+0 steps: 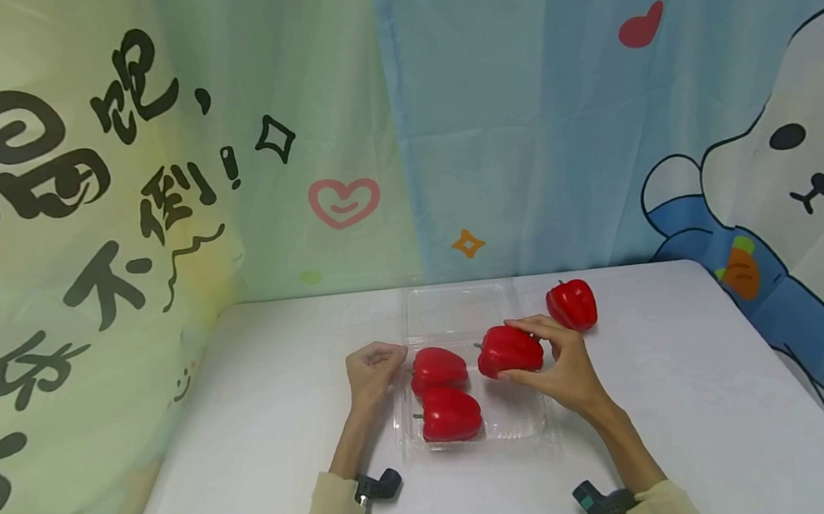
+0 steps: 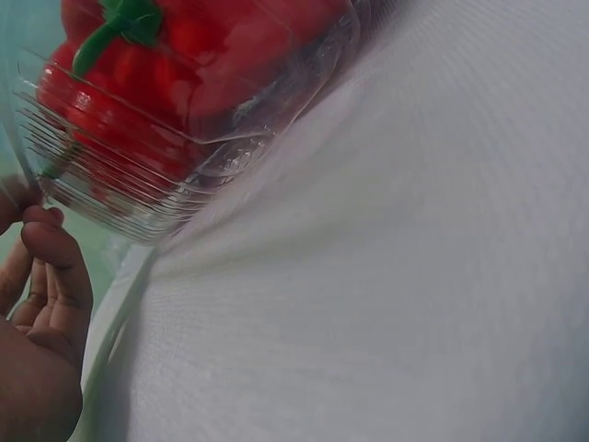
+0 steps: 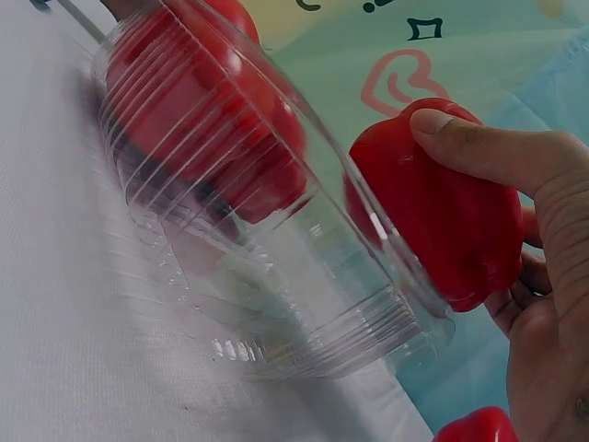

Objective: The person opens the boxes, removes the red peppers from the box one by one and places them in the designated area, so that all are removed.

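Observation:
My right hand (image 1: 562, 363) grips a red bell pepper (image 1: 510, 350) between thumb and fingers. It holds the pepper over the right part of a clear plastic box (image 1: 508, 423); in the right wrist view this pepper (image 3: 433, 203) overlaps the box's rim. Two more red bell peppers lie in the left side of the box, one behind (image 1: 439, 370) and one in front (image 1: 451, 414). At the box's back left corner, my left hand (image 1: 375, 371) pinches the rim (image 2: 41, 198) with thumb and fingertip. Green stems point left on the peppers.
Another red bell pepper (image 1: 572, 305) lies on the white table (image 1: 698, 394), to the right behind the box. The box's clear lid (image 1: 458, 309) lies folded back toward the printed curtain (image 1: 522, 153). Each wrist wears a dark camera band (image 1: 605, 501).

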`<state>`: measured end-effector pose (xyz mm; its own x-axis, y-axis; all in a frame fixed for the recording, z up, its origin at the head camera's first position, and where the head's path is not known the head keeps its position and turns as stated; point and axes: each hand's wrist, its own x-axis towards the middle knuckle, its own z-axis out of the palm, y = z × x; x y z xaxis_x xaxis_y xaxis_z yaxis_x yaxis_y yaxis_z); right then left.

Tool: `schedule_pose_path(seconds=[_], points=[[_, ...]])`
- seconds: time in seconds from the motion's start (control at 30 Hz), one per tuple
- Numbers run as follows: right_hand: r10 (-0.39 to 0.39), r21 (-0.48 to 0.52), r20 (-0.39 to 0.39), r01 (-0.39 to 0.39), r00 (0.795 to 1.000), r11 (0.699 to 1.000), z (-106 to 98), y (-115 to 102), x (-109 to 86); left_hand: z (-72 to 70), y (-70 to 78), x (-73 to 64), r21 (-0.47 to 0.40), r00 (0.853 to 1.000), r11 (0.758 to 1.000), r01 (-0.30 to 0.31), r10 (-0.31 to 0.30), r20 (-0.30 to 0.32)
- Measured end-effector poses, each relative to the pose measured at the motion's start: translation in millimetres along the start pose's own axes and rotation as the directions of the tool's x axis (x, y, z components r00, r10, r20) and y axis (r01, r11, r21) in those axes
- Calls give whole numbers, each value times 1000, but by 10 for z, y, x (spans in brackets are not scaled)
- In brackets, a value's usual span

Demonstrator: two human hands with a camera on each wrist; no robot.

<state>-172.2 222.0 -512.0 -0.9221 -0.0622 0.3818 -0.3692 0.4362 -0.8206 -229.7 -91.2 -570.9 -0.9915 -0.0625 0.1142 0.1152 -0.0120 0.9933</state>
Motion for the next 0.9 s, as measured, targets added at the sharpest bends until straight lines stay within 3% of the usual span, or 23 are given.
schedule_pose_path(seconds=[0.9], points=[[10,1,0,-10,1000,1000,-7,27,-35,16,33,-5,2,1000,1000,21,-21,-16]])
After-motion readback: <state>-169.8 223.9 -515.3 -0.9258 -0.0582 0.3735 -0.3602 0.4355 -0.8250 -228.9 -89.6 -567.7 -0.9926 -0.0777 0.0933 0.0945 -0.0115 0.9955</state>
